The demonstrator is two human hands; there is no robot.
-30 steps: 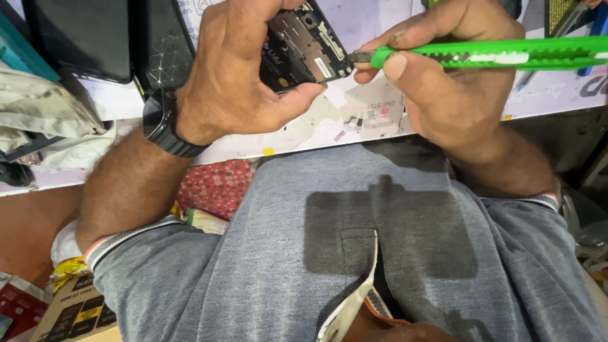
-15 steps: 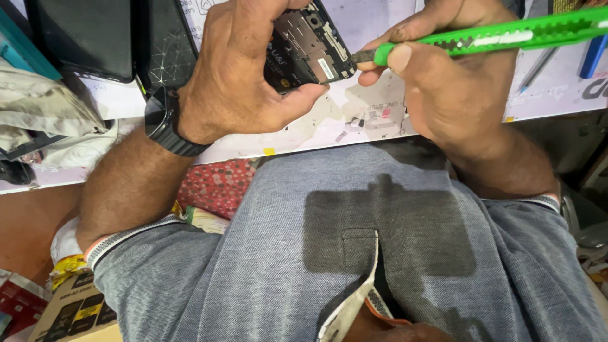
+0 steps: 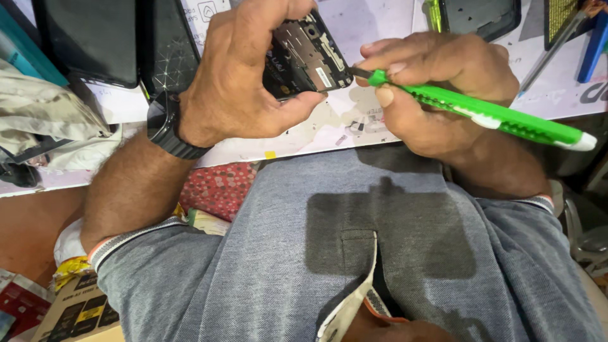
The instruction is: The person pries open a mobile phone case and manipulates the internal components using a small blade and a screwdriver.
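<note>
Place: at the upper middle of the frame, above a white mat [image 3: 380, 25].
Phone: opened phone [image 3: 307, 54], back off, circuit boards showing, tilted.
Left hand: left hand [image 3: 244, 82] wrapped around the phone, thumb under its lower edge, fingers over the top.
Right hand: right hand [image 3: 437, 95] closed on a green cutter [image 3: 481, 114], pinched like a pen.
Cutter tip: at the phone's right edge.
Wrist: black watch [image 3: 168, 126].
Upper left: two dark panels [image 3: 101, 38].
Below: grey shirt [image 3: 380, 253].

A white worktop [image 3: 392, 25] under bright, even light — cluttered, with brown floor [image 3: 38, 215] below.
</note>
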